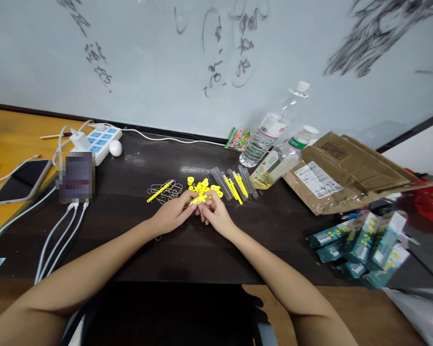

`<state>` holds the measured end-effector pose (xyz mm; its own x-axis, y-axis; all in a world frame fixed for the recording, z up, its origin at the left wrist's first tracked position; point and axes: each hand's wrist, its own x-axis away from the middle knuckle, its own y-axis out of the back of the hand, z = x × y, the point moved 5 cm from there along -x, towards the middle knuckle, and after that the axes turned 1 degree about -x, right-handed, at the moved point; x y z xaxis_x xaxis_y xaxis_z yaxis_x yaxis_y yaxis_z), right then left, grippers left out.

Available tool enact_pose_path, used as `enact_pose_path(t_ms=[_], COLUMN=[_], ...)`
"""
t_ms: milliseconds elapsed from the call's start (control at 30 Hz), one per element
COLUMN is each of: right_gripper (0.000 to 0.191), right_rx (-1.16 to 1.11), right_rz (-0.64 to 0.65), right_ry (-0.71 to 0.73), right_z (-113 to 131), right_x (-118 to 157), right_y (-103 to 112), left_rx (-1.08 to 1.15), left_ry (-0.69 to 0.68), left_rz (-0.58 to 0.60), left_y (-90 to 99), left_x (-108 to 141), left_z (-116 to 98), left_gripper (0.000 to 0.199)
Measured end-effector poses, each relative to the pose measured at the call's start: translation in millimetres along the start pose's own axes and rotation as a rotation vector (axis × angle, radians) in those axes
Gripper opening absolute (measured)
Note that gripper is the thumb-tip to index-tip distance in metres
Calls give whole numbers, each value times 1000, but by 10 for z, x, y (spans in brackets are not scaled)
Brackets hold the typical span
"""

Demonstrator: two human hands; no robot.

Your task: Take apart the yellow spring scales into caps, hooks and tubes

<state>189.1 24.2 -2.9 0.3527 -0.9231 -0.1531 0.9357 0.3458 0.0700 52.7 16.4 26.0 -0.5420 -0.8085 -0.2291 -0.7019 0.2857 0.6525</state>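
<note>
My left hand [171, 211] and my right hand [218, 215] meet at the middle of the dark table. Both are closed, their fingertips around a small yellow plastic piece [199, 199]. A thin metal wire [201, 211] hangs below it by my right fingers. Just beyond them lies a pile of yellow plastic parts [204, 184], partly hidden by the hands. Left of it, a yellow stick [160, 192] rests on bent metal wires [173, 190]. To the right are several yellow sticks [234, 186] and clear plastic tubes [220, 177].
Two bottles stand at the back: a clear water bottle [267, 129] and a green-labelled bottle [279, 161]. Right are a cardboard parcel [342, 168] and stacked green boxes [361, 240]. Left are a power strip [103, 142], white cables [59, 240] and a phone [21, 180].
</note>
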Motion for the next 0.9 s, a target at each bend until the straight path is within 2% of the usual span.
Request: enact_pose_path(t_ms=[100,500,900], right_gripper=[24,17,11], right_rx=[-68,-81,164], right_rz=[39,33,85], right_ry=[-13,49,12], right_z=[-16,-49,-19], right_x=[15,29,50], right_y=[-56,-52,-16], left_rx=[20,-20,-165], left_ry=[-18,-14,15], left_rz=[6,-3,56], left_y=[0,-1,24], left_x=[1,11,21], left_z=[1,11,-52], left_gripper=[24,15,17])
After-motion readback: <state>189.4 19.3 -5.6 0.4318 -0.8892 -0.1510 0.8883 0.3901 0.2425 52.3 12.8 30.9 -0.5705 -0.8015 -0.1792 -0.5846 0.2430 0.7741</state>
